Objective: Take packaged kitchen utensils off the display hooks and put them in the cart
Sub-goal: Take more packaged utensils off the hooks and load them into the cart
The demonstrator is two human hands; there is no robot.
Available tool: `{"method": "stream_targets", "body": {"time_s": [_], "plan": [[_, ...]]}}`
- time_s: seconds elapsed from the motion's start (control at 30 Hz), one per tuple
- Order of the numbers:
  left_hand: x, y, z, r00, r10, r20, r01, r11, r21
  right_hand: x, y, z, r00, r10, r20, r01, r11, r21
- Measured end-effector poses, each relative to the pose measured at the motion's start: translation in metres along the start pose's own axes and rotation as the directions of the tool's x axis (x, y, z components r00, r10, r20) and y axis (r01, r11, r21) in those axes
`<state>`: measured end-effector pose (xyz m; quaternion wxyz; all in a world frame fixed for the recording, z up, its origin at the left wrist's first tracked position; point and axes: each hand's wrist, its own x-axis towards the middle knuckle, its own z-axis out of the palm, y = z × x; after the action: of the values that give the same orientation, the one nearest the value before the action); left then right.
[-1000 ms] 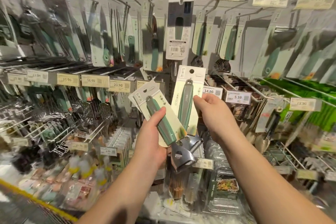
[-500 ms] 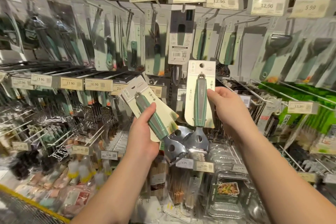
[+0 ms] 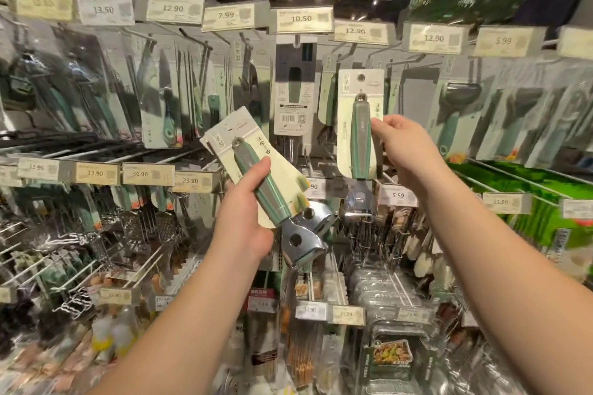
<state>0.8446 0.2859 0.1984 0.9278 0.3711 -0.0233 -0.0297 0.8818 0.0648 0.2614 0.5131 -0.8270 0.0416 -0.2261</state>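
Note:
My left hand (image 3: 245, 218) grips a carded utensil (image 3: 266, 183) with a green-grey handle and a steel head, tilted with its top to the left; a second steel head shows right behind it. My right hand (image 3: 406, 154) pinches the edge of another carded utensil (image 3: 361, 135) of the same kind, held upright and high in front of the upper row of display hooks (image 3: 348, 51). More packaged utensils (image 3: 165, 106) hang on the wall. No cart is in view.
Price tags (image 3: 300, 19) line the rows of hooks. Graters and whisks (image 3: 134, 228) hang at lower left, green packs (image 3: 529, 196) at right, and plastic food boxes (image 3: 391, 301) sit low in the middle. Long bare hooks (image 3: 500, 176) stick out towards me.
My right hand has raised its carded utensil up to the top row of hooks. The left hand stays on its packet. My view has tilted upward.

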Motion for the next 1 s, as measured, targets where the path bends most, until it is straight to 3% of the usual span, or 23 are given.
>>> {"method": "stream_targets", "body": {"time_s": [0.1, 0.37, 0.6, 0.73, 1.0], "plan": [[0.002, 0.001, 0.010, 0.998, 0.008, 0.060, -0.009, 1.000, 0.015, 0.017, -0.005, 0.001, 1.000, -0.024, -0.008, 0.024, 1.000, 0.006], [0.013, 0.005, 0.025, 0.998, 0.031, 0.057, -0.035, 0.996, 0.082, 0.056, -0.012, 0.004, 0.998, -0.063, -0.021, 0.066, 0.983, 0.171], [0.023, 0.005, 0.037, 0.991, 0.031, 0.128, -0.037, 0.998, 0.048, 0.079, -0.010, 0.011, 0.993, -0.117, -0.021, 0.118, 0.986, 0.114], [0.028, 0.002, 0.041, 0.990, 0.055, 0.126, -0.064, 0.996, 0.062, 0.096, 0.003, 0.019, 0.995, -0.096, -0.011, 0.097, 0.992, 0.085], [0.039, -0.004, 0.043, 0.992, 0.054, 0.110, -0.061, 0.996, 0.067, 0.143, 0.021, 0.036, 0.999, -0.029, 0.012, 0.026, 0.982, 0.187]]}}
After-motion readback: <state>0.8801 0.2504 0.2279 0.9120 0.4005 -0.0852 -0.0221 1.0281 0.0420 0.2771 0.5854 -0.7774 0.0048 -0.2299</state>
